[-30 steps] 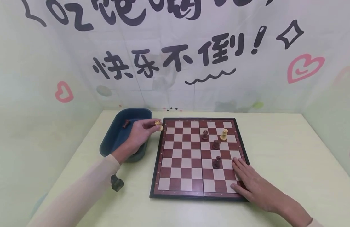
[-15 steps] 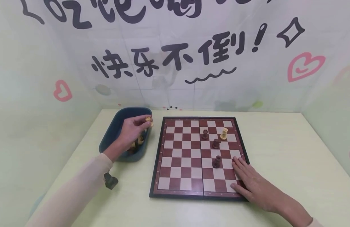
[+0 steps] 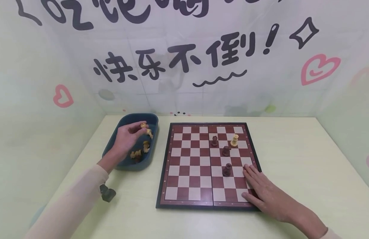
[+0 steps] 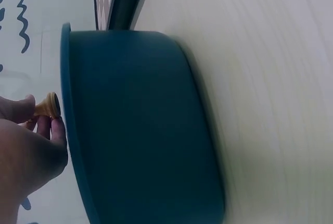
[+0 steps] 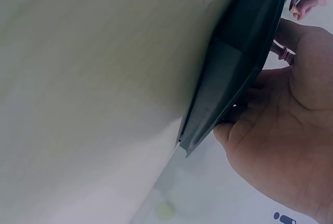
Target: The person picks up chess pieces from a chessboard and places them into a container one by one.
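Observation:
Over the dark blue bin [image 3: 140, 115], my left hand [image 3: 126, 137] pinches a cream chess piece [image 3: 143, 125] between thumb and fingers. In the left wrist view the round base of this chess piece [image 4: 49, 106] sticks out past the fingertips, beside the bin's rim [image 4: 67, 83]. My right hand [image 3: 271, 192] rests on the right edge of the chessboard [image 3: 188, 171], fingers extended over the border squares. Standing on the board's right half are a cream chess piece [image 3: 234, 140] and three dark ones: one at the back [image 3: 214, 141], one in the middle [image 3: 226, 151], one nearer [image 3: 227, 170].
Several cream and dark chess pieces [image 3: 136, 154] lie inside the bin, partly hidden by my left hand. The bin stands left of the board on a pale table [image 3: 295, 159]. Behind the table hangs a white printed sheet [image 3: 184, 96].
My left hand has moved left from the board's left edge to over the bin, carrying the cream chess piece. More pieces in the bin have come into view. The right hand stays put.

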`<state>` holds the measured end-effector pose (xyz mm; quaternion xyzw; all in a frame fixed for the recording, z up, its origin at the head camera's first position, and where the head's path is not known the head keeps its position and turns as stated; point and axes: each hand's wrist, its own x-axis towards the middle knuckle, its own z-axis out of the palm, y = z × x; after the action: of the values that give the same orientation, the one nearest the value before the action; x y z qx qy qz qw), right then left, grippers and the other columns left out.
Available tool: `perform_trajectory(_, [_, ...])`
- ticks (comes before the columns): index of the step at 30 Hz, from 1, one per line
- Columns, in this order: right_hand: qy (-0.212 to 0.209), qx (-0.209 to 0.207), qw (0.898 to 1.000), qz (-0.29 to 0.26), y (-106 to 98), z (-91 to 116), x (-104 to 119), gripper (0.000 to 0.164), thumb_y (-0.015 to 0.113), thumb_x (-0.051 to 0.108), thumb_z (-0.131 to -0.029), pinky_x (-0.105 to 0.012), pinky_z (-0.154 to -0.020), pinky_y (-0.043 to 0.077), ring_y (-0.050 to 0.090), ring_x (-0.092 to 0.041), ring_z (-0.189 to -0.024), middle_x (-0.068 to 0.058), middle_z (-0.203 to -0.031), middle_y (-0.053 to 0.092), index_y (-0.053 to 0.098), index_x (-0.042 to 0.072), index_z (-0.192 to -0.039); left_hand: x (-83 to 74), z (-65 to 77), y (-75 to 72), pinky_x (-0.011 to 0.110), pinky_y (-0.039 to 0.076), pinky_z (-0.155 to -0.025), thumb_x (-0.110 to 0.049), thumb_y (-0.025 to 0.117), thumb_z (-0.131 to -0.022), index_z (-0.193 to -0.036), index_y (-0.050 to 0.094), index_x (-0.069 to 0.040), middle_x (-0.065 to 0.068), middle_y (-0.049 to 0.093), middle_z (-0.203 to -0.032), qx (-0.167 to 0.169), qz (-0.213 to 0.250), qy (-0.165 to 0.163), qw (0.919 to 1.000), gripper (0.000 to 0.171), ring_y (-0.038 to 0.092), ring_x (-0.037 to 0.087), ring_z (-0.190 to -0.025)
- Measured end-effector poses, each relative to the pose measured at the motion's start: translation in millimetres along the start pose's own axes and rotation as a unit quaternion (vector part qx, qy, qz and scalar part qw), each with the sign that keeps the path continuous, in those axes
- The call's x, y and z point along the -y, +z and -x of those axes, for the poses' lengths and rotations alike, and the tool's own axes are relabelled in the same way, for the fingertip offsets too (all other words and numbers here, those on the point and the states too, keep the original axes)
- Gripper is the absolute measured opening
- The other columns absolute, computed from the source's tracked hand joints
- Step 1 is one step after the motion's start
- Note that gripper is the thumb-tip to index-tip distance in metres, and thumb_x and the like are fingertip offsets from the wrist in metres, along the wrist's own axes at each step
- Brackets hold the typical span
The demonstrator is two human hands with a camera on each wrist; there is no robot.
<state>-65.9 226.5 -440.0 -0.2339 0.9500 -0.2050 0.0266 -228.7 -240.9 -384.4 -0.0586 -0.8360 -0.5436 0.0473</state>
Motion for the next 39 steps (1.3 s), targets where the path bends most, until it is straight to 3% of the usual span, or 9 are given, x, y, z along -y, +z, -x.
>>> perform_trajectory(9, [-0.012, -0.010, 1.000, 0.010, 2.0, -0.2, -1.8, 0.072, 0.054, 0.044, -0.105, -0.012, -0.110, -0.005, 0.018, -0.038, -0.151, -0.017, -0.165, 0.023, 0.035, -0.005, -0.155, 13.8, 3.1, -15.0, 0.015, 0.047, -0.093, -0.019, 0.065, -0.102, -0.140, 0.057, 0.004, 0.022, 0.062, -0.133, -0.025, 0.000, -0.026, 0.9993, 0.045, 0.060, 0.008, -0.110])
perform_trajectory(19, [0.002, -0.002, 1.000, 0.005, -1.2, 0.5, 0.1, 0.073, 0.052, 0.046, -0.106, -0.012, -0.110, -0.005, 0.016, -0.037, -0.151, -0.016, -0.166, 0.022, 0.033, -0.004, -0.155, 11.8, 4.7, -16.3, 0.020, 0.046, -0.099, -0.019, 0.062, -0.104, -0.142, 0.054, 0.004, 0.023, 0.058, -0.138, -0.062, 0.029, -0.043, 0.9967, 0.045, 0.059, 0.012, -0.117])
perform_trajectory(27, [0.006, 0.006, 1.000, 0.003, -2.6, -0.6, 0.3, 0.074, 0.052, 0.047, -0.106, -0.014, -0.112, -0.004, 0.016, -0.037, -0.151, -0.016, -0.166, 0.021, 0.033, -0.004, -0.156, 5.3, 8.6, -11.8, 0.019, 0.047, -0.095, -0.022, 0.062, -0.104, -0.141, 0.054, 0.004, 0.006, 0.067, -0.126, -0.041, 0.051, -0.033, 0.9973, 0.046, 0.060, 0.010, -0.115])
perform_trajectory(34, [-0.001, 0.004, 1.000, 0.007, -4.3, -0.4, 0.0, 0.073, 0.054, 0.045, -0.105, -0.011, -0.110, -0.006, 0.018, -0.038, -0.151, -0.017, -0.165, 0.022, 0.034, -0.004, -0.155, 1.7, 14.5, 0.4, 0.025, 0.052, -0.094, -0.014, 0.061, -0.104, -0.141, 0.050, 0.010, 0.023, 0.061, -0.131, -0.008, 0.115, 0.009, 0.9933, 0.046, 0.064, 0.010, -0.110])
perform_trajectory(39, [-0.004, 0.001, 1.000, 0.007, -6.2, -0.4, 0.0, 0.073, 0.054, 0.045, -0.105, -0.011, -0.110, -0.006, 0.018, -0.038, -0.151, -0.018, -0.165, 0.023, 0.034, -0.004, -0.155, -2.4, 14.4, 8.8, 0.031, 0.052, -0.096, -0.016, 0.062, -0.104, -0.140, 0.052, 0.009, 0.026, 0.059, -0.134, 0.015, 0.124, 0.011, 0.9921, 0.045, 0.064, 0.012, -0.110])
